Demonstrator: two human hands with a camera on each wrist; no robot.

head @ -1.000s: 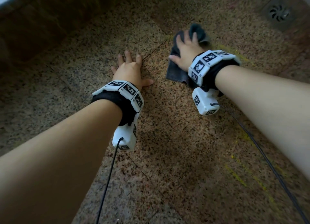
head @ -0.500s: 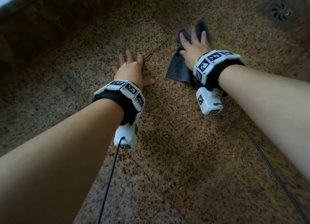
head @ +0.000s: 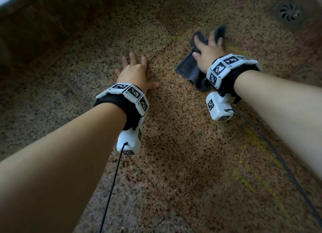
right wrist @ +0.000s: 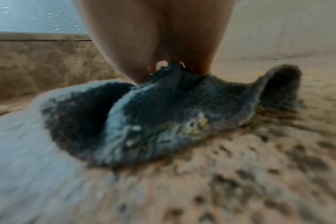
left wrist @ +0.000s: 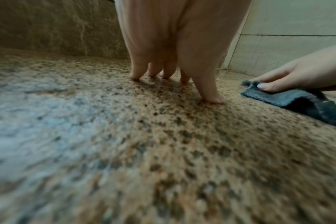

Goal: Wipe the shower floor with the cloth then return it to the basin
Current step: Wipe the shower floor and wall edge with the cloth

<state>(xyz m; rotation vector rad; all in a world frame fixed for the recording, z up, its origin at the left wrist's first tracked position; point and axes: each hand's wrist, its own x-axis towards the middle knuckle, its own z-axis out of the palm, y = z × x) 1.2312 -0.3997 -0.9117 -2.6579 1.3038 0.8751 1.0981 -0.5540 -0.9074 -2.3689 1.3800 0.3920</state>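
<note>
Right hand presses the dark cloth flat, fingers straight, drain at two o'clock. Left hand lies splayed on shower floor.

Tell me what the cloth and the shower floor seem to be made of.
The cloth: dark grey-blue fabric, probably microfibre or terry, with a fuzzy nap and yellowish grime. The shower floor: speckled tan tiles with joint lines, probably granite or terrazzo; its finish is unclear.
</note>
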